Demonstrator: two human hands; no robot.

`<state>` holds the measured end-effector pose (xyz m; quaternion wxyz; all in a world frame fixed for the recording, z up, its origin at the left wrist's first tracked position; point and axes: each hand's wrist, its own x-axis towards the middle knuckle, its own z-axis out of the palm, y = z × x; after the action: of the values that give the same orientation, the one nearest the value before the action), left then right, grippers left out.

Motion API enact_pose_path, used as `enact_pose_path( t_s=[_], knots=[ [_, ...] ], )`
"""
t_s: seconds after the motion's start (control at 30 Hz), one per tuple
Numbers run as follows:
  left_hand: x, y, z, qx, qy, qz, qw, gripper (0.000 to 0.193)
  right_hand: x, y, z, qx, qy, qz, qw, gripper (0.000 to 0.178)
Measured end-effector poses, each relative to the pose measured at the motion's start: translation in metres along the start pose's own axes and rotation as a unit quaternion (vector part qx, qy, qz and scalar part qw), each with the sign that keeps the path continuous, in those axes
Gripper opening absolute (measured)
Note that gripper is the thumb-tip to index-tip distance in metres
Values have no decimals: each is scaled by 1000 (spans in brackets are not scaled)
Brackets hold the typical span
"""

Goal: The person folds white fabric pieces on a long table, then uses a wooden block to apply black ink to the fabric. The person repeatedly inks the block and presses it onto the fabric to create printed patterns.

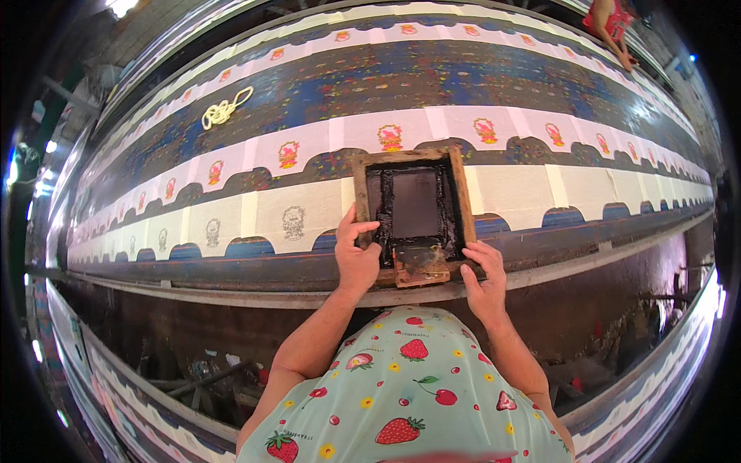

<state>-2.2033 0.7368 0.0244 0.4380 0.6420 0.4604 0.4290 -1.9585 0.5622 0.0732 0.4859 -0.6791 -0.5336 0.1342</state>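
A wooden screen printing frame [465,202] lies over the near row of cream fabric pieces, its mesh dark with black ink. At its near end a stained wooden squeegee [422,268] rests inside, overlapping the near rail. My left hand [358,253] grips the frame's left side, fingers curled over the rail. My right hand [485,279] holds the near right corner, with fingertips on the rail and the thumb beside it. Left of the frame, a cream fabric piece [315,212] carries a black line print. What lies under the frame is hidden.
The long printing table [340,77] is spotted with paint. Beyond the near row, a row of pieces bears red and yellow prints [390,137]. A bundle of pale cord [224,113] lies at far left. At far right, a person in red [614,27] leans by the table.
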Motion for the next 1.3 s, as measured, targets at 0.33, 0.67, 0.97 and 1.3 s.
enact_pose_path(
  t_s=[0.33,0.67,0.97,1.3],
  knots=[
    [-3,3,9,6,-5,-16,1000,45,25,-37,15,-114,-177,-199,957,45],
    [-2,-4,10,-9,-3,-30,999,44,67,-53,24,-206,-288,-220,909,46],
    [-1,-3,11,-66,34,-22,997,49,167,-51,24,-156,-390,-209,883,38],
    [-1,3,11,-26,25,6,999,45,215,-11,72,-204,-257,-176,928,35]
  ],
)
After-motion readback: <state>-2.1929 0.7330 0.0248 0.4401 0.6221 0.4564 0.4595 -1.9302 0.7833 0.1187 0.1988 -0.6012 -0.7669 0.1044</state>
